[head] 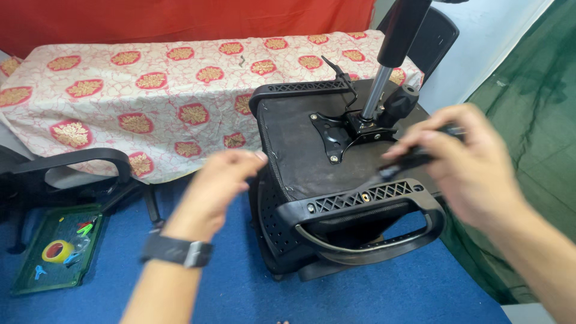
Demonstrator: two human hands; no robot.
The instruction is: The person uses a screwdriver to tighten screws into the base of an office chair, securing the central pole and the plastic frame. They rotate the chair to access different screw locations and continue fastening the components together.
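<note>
An upturned office chair seat (pixel 312 150) lies on the blue floor (pixel 240 288), its underside facing up, with the metal plate (pixel 345 132) and gas cylinder (pixel 390 48) standing out of its middle. The right hand (pixel 468 162) is closed around a dark tool (pixel 414 157), blurred, just above the seat's right edge and near the armrest (pixel 372 219) at the front. The left hand (pixel 225 180) hovers loosely open, holding nothing, its fingertips close to the seat's left front corner; a dark watch (pixel 177 251) sits on the wrist. Behind the seat stands a table under a patterned cloth (pixel 150 90). At the floor's left edge a green tray (pixel 54 252) holds yellow tape (pixel 57 250) and small bits, beside another chair's armrest (pixel 72 161).
</note>
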